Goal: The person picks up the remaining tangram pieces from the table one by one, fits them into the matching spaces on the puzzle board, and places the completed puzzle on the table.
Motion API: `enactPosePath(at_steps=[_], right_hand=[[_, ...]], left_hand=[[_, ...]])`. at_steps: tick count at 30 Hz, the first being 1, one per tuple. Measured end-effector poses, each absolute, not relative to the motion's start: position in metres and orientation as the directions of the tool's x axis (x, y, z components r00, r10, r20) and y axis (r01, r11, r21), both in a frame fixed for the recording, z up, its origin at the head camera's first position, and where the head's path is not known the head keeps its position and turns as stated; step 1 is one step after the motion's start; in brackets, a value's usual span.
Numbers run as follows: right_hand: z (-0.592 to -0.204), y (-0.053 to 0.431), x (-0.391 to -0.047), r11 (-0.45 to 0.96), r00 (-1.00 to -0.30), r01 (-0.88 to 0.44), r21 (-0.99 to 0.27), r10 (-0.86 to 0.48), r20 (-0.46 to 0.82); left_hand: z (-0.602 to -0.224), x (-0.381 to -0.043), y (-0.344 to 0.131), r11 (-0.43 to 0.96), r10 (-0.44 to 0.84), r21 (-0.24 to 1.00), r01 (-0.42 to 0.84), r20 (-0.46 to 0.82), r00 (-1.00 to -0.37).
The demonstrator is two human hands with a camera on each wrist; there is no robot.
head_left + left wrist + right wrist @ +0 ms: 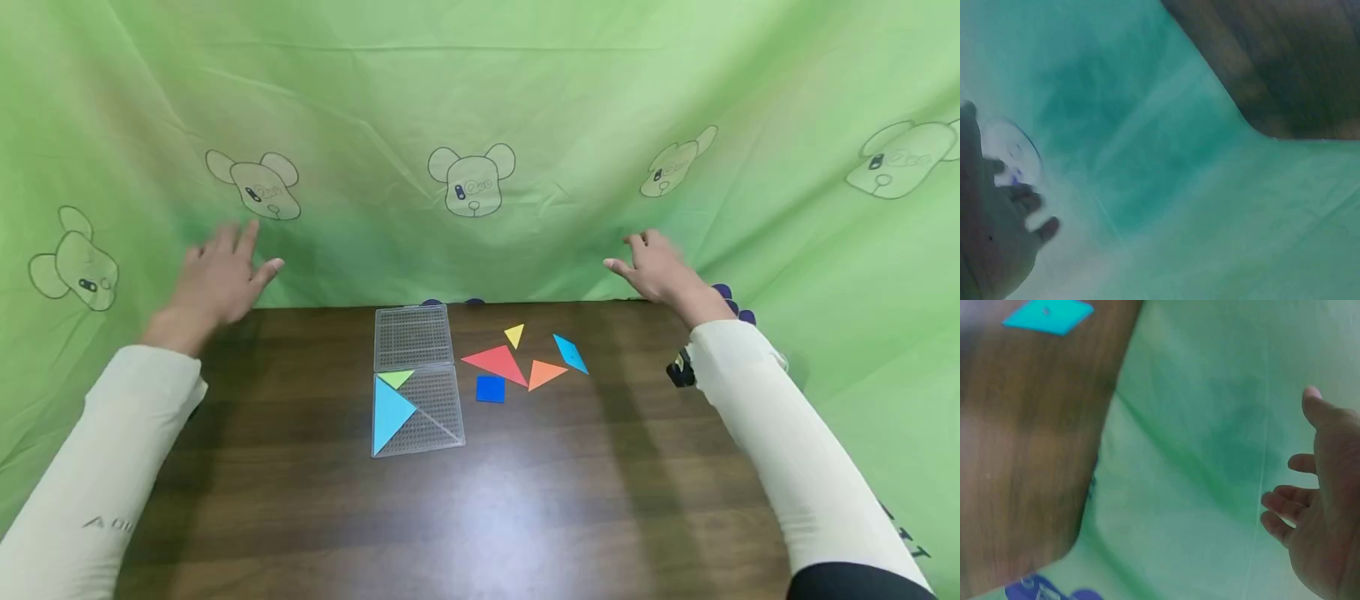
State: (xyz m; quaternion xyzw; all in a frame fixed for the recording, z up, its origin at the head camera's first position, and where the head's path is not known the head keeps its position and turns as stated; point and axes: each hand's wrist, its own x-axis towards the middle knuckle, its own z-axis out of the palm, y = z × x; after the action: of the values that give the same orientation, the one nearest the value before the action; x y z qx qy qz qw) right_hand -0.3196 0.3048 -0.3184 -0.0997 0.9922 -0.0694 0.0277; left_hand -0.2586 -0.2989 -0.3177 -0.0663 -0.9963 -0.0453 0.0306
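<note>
Both hands are raised at the table's far edge and hold nothing. My left hand (222, 279), at the back left, has its fingers spread. At the back right my right hand (654, 268) has relaxed, slightly bent fingers. Between them lies a clear hinged plastic case (438, 421), opened flat. A light-blue triangle (392, 414) and a green triangle (396, 378) sit in its near half. To the case's right lie a red triangle (498, 363), a blue square (491, 389), a yellow triangle (514, 335), an orange triangle (546, 374) and a blue parallelogram (571, 353).
The dark wooden table (337, 525) has rounded far corners. A green curtain (360, 108) with printed bear heads hangs behind it and along both sides. A black strap (680, 370) is on the right wrist.
</note>
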Motion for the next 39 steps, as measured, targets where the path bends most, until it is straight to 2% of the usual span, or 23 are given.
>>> enactPosePath(at_steps=[4, 9, 13, 17, 21, 25, 33, 39], right_hand=[[-0.333, 0.286, -0.308, 0.940, -0.967, -0.246, -0.237, -0.256, -0.011], [-0.362, 0.250, -0.288, 0.890, -0.939, -0.321, -0.324, -0.343, -0.010], [-0.390, 0.221, -0.271, 0.866, -0.909, -0.371, -0.335, -0.413, -0.059], [-0.417, 0.193, -0.260, 0.863, -0.879, -0.402, -0.305, -0.458, -0.136], [-0.433, 0.168, -0.260, 0.887, -0.877, -0.373, -0.271, -0.433, -0.209], [-0.444, 0.150, -0.268, 0.919, -0.896, -0.307, -0.248, -0.367, -0.250], [-0.460, 0.130, -0.278, 0.957, -0.920, -0.207, -0.204, -0.261, -0.293], [-0.466, 0.125, -0.277, 0.968, -0.935, -0.189, -0.165, -0.229, -0.270]], left_hand=[[-0.327, -0.232, -0.279, 0.981, 0.148, 0.115, 0.158, 0.091, -0.985], [-0.358, -0.194, -0.248, 0.937, 0.280, 0.178, 0.301, 0.138, -0.950], [-0.392, -0.168, -0.221, 0.876, 0.405, 0.227, 0.426, 0.135, -0.904], [-0.431, -0.145, -0.195, 0.829, 0.509, 0.196, 0.524, 0.124, -0.852], [-0.462, -0.128, -0.177, 0.788, 0.578, 0.157, 0.595, 0.144, -0.803], [-0.480, -0.119, -0.169, 0.755, 0.607, 0.172, 0.633, 0.182, -0.773], [-0.500, -0.114, -0.167, 0.752, 0.614, 0.214, 0.624, 0.117, -0.780], [-0.504, -0.115, -0.165, 0.754, 0.613, 0.216, 0.620, 0.107, -0.783]])
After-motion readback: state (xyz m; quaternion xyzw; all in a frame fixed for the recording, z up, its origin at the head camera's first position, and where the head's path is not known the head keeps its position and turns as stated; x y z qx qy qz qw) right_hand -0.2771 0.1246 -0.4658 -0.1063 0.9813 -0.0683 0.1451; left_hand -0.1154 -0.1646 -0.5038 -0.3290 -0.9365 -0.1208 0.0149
